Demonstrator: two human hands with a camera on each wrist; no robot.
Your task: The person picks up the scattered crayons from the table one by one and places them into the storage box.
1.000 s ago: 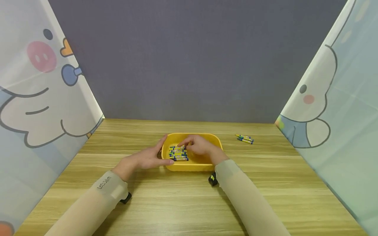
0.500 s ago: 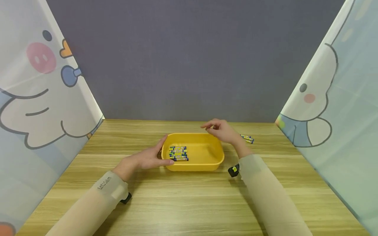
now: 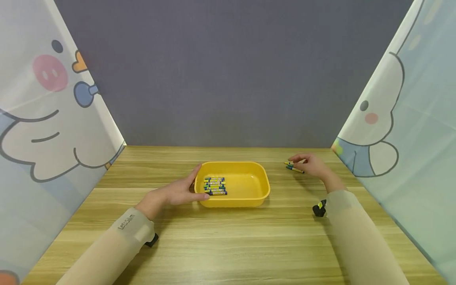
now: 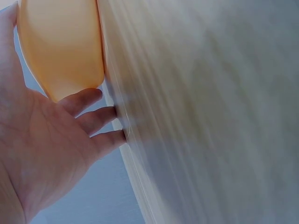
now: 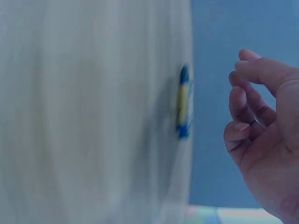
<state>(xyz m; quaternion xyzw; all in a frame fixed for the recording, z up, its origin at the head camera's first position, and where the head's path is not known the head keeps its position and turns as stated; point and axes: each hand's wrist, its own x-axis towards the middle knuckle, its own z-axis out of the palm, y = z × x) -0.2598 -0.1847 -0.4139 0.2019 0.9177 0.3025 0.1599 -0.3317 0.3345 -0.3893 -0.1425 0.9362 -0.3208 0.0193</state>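
Note:
A yellow plastic tray [image 3: 233, 203] stands on the table, with several crayons [image 3: 215, 187] lying in a row at its left end. My left hand [image 3: 178, 192] spans that left end, its thumb along the front rim and its fingers spread against the side; the left wrist view shows the fingers nearly straight beside the tray [image 4: 65, 46]. Over at the right, my right hand [image 3: 310, 164] hovers just above a few loose crayons [image 3: 295, 169], partly covering them. In the right wrist view its fingers are loosely bent with nothing between them, apart from the crayon [image 5: 183, 105] on the table.
The wooden table [image 3: 213, 245] runs back to a dark grey panel [image 3: 228, 75]. Printed cartoon sheets hang on the left [image 3: 53, 118] and right [image 3: 409, 138]. Black wrist cameras sit under both sleeves.
My right hand has left the tray, swinging up and then right to the loose crayons. The left hand and the tray have stayed in place.

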